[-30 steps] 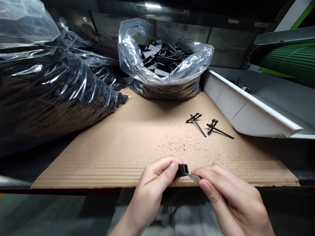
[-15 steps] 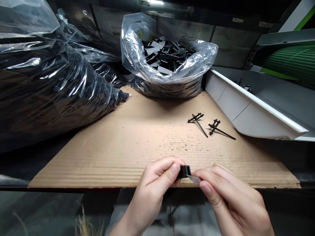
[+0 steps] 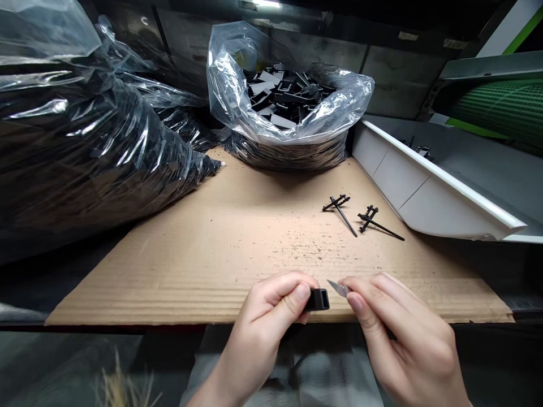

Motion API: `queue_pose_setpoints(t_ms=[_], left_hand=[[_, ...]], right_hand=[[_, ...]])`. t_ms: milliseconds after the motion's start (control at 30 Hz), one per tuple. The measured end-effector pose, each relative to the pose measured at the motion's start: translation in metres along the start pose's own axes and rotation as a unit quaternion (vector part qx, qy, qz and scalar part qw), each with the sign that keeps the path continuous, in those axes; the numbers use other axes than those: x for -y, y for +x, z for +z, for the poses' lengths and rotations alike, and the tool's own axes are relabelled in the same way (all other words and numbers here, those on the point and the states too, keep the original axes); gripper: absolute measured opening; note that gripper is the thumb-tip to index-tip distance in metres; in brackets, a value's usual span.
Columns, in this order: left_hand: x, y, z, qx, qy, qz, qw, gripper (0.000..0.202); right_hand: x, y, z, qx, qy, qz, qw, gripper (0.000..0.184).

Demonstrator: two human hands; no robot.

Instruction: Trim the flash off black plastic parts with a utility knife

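Observation:
My left hand [image 3: 271,316] pinches a small black plastic part [image 3: 319,300] between thumb and fingers; its hollow, rectangular open end faces right. Just right of it, my right hand [image 3: 403,328] grips a small pointed knife blade [image 3: 337,288] between thumb and forefinger. The blade's tip points up and left, a small gap away from the part. Any handle of the blade is hidden inside the fingers. Both hands are over the front edge of a cardboard sheet [image 3: 178,265].
Two black branched plastic pieces [image 3: 339,212] lie on the cardboard among dark shavings. Behind stands an open clear bag [image 3: 292,133] full of black parts. A large filled bag [image 3: 85,152] bulges at left. A white tray [image 3: 424,186] and a green roller [image 3: 504,110] are at right.
The blade has lifted off the rim of the black part and moved slightly up and right. The part has turned a little in my left hand, its open end now facing more toward me.

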State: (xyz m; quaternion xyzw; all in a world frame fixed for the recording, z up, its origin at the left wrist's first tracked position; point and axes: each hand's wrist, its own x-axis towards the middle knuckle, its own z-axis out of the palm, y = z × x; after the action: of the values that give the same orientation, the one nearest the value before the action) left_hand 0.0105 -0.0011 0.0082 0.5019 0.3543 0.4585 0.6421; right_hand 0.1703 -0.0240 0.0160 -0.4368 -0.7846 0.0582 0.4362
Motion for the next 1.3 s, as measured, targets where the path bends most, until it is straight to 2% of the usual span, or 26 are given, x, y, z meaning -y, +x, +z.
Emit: queue_pose_setpoints(t_ms=[200, 533, 767, 967, 1133, 1300], left_hand=[[0.000, -0.001, -0.001, -0.003, -0.004, -0.004, 1.000, 0.023], [0.001, 0.001, -0.002, 0.008, 0.001, -0.006, 1.000, 0.025], [0.002, -0.003, -0.003, 0.034, 0.005, 0.009, 0.999, 0.021], [0.002, -0.002, -0.004, 0.019, 0.032, 0.000, 0.999, 0.023], [0.005, -0.002, -0.003, 0.005, 0.042, 0.007, 0.999, 0.020], [0.002, -0.001, -0.003, 0.025, 0.038, 0.011, 0.999, 0.022]], right_hand=[[0.005, -0.003, -0.002, 0.024, 0.094, 0.028, 0.995, 0.019], [0.009, -0.002, 0.002, 0.026, 0.135, 0.060, 0.989, 0.018], [-0.002, 0.002, 0.001, 0.055, 0.066, 0.076, 0.993, 0.014], [0.004, 0.000, -0.006, 0.051, 0.095, 0.085, 0.990, 0.016], [0.010, -0.003, -0.004, 0.050, 0.098, 0.064, 0.992, 0.014], [0.000, 0.002, 0.004, 0.044, 0.020, 0.071, 0.996, 0.014]])
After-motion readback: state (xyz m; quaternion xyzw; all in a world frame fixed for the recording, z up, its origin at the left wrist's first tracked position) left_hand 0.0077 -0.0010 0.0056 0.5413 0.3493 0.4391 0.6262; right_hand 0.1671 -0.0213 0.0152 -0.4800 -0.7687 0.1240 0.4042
